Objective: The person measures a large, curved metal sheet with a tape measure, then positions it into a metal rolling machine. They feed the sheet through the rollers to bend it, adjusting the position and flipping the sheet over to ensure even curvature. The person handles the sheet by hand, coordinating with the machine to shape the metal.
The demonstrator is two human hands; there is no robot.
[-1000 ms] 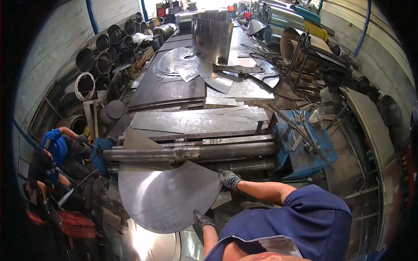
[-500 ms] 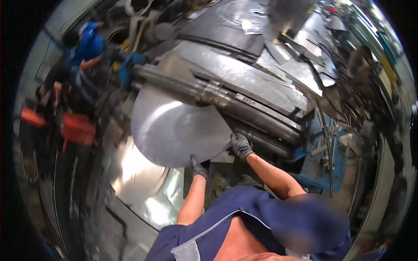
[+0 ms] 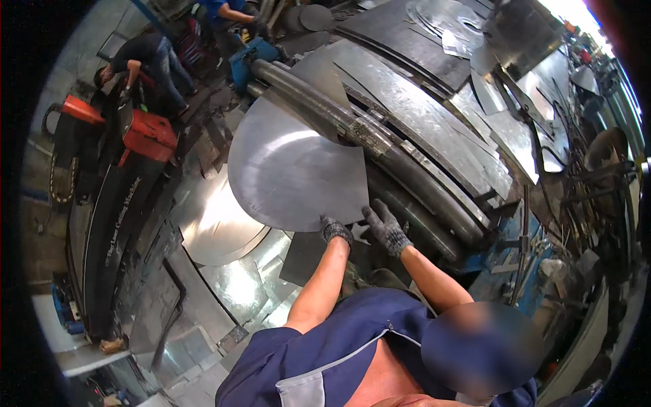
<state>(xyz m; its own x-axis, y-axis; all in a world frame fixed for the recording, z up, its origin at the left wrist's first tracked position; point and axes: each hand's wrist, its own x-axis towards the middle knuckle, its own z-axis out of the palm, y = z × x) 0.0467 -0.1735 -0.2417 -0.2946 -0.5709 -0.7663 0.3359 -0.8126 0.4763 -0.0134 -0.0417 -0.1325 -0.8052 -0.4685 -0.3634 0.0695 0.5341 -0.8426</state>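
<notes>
A grey curved sheet-metal blank (image 3: 291, 169), rounded on its left side, lies with its far edge between the long steel rollers (image 3: 380, 152) of a rolling machine. A sheet-metal piece (image 3: 322, 76) also shows on the rollers' far side. My left hand (image 3: 336, 231), in a grey knit glove, is closed on the blank's near edge, its fingers partly hidden underneath. Just off the blank's right corner is my right hand (image 3: 388, 229), gloved alike. Its fingers are spread, and nothing shows in it.
Flat metal sheets (image 3: 413, 102) lie beyond the rollers. Left of me, a round shiny sheet (image 3: 217, 230) rests low down. A long black machine with red parts (image 3: 150, 136) stands at the left, where a person (image 3: 146, 61) bends over; another person (image 3: 227, 13) is farther back.
My right hand has come off the blank's right corner and its fingers have spread. The blank has turned slightly, its right edge now steeper. The whole view has swung, shifting the surroundings rightward.
</notes>
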